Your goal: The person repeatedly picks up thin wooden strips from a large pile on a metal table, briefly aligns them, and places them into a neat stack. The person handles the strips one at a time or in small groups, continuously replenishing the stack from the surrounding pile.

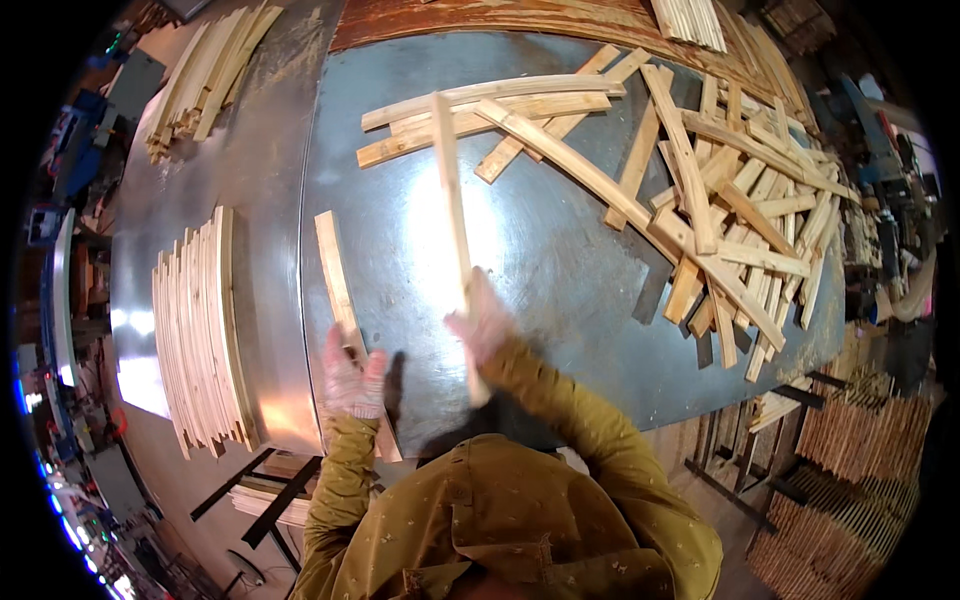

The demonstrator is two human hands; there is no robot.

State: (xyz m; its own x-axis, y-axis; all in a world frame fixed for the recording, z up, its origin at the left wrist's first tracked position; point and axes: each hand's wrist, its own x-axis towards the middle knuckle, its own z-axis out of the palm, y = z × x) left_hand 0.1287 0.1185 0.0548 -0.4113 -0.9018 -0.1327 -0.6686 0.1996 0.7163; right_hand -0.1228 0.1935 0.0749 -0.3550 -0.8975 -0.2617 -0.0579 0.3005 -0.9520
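My right hand (486, 322) is closed around a long pale wooden strip (450, 190), which points away from me over the metal table (560, 330). The strip and the hand are slightly blurred. Farther left, my left hand (352, 378) is over a second wooden strip (333, 265), thumb and fingers apart. That strip runs beneath the hand toward the table's near edge, and part of it is hidden there. Both hands look gloved, and the sleeves are mustard-coloured. Beyond the right hand's strip, a few more wooden strips (520, 105) lie crosswise.
A tangled heap of wooden strips (740, 200) covers the right side. On the left surface lie a neat row of strips (195, 335) and another bundle (210, 75) farther back. A reddish wooden board (480, 18) borders the far edge. Stacked wood (830, 500) stands lower right.
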